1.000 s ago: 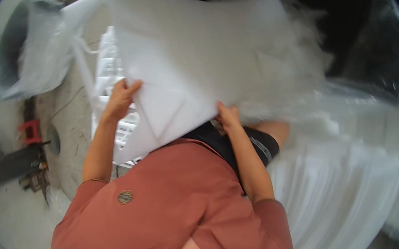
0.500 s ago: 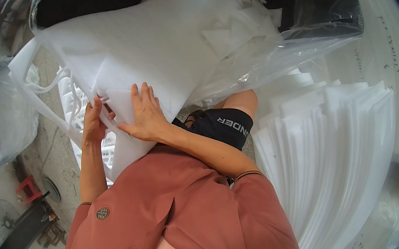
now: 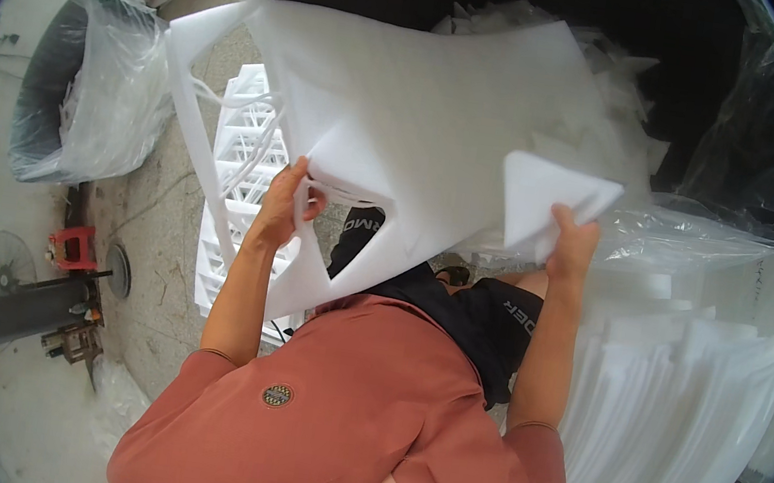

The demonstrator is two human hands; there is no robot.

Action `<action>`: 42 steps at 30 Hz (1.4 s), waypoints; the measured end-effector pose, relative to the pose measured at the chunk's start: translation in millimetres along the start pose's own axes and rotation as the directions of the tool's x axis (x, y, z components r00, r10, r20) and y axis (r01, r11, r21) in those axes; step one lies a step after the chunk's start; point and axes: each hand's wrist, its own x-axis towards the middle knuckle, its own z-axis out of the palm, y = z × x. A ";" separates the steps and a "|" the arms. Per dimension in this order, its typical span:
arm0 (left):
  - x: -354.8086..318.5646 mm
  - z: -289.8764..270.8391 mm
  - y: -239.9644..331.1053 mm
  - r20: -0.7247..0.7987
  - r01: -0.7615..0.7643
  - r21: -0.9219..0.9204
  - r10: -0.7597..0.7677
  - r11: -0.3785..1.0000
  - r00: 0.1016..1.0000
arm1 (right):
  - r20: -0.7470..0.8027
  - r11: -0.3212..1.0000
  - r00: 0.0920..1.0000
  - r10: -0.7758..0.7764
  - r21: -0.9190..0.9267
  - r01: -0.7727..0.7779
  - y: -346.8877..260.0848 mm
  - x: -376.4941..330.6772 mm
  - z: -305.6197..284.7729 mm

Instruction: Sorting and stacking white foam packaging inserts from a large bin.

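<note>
Since half a second ago, the right hand (image 3: 571,241) has moved rightward, well apart from the left hand (image 3: 286,204). Between them, a large white foam sheet (image 3: 405,107) is cut open with free inner edges; the left hand grips it beside this opening. The right hand pinches a white triangular foam piece (image 3: 545,192), which overlaps the sheet's right part.

Wire-caged fan (image 3: 7,264), small red stool (image 3: 77,237)
</note>
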 end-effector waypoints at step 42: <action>-93.2 124.9 73.2 0.072 -0.075 0.997 0.362 -0.004 0.929 | 0.744 0.403 0.600 -0.294 -0.473 0.784 -0.8 -41.9 204.5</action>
